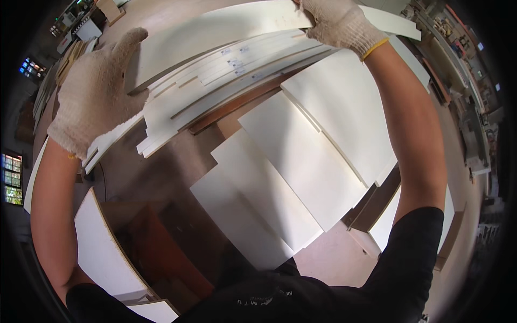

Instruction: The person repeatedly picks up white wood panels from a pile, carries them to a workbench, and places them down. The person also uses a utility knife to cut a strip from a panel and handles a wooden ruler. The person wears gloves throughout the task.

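Observation:
Both of my hands wear off-white knitted gloves. A long white board (215, 33) spans between them across the top of the view. My left hand (97, 91) is closed around its left end, with the thumb toward me and the fingers on the far side. At the board's right end, my right hand (336, 24) grips the edge; its fingertips are partly hidden. Just below the held board lies a stack of narrow white strips (226, 70), some with small blue marks. Nearer to me, several wider white panels (307, 161) overlap in a stepped pile.
A reddish-brown bar (231, 112) runs under the strips. At lower left stands a white panel (102, 242) with a raw edge, beside a dark reddish object (167, 253). Cluttered shelving (468, 97) lines the right side. More boards (62, 67) lean at far left.

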`<state>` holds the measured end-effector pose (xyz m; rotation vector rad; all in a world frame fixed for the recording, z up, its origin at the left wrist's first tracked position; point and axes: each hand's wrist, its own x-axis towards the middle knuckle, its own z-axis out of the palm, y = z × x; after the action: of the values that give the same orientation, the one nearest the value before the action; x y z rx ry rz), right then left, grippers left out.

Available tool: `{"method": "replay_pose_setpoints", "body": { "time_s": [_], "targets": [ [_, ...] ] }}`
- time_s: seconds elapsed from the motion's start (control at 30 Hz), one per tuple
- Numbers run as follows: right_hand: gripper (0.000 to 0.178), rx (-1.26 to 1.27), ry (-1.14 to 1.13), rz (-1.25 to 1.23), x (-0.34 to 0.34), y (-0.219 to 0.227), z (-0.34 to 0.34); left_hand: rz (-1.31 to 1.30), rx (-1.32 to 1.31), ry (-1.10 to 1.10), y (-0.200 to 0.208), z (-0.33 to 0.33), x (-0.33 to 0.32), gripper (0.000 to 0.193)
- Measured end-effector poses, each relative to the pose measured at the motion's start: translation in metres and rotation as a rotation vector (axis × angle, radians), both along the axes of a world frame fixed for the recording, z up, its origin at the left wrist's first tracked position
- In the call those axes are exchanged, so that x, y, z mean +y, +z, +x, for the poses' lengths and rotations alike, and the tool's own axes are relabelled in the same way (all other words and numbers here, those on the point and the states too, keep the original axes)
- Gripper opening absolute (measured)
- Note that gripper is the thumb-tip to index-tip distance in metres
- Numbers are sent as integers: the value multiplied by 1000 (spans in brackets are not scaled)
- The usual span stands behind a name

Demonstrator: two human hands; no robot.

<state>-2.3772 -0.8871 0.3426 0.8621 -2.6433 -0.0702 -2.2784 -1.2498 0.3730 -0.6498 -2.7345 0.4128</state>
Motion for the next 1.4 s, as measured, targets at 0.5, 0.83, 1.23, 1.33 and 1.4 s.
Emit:
{"method": "replay_pose_setpoints", "body": {
  "time_s": [0.5,0.83,1.23,1.33,1.4],
  "targets": [
    [46,74,-249,216,-112,-117,-155,170,-252,-149,-99,-194,-109,57],
    [81,-134,-479,116,-147,-208,-62,446,-751,93,-184,-188,-165,57],
    [48,-106,-443,-406,-130,-341,243,432,-719,121,-258,-107,-100,53],
    [38,-215,-552,-489,-124,-357,276,549,-719,92,-267,-88,-85,48],
    [35,-239,-598,-409,-115,-364,289,655,-765,135,-267,-80,-75,45]
  ]
}}
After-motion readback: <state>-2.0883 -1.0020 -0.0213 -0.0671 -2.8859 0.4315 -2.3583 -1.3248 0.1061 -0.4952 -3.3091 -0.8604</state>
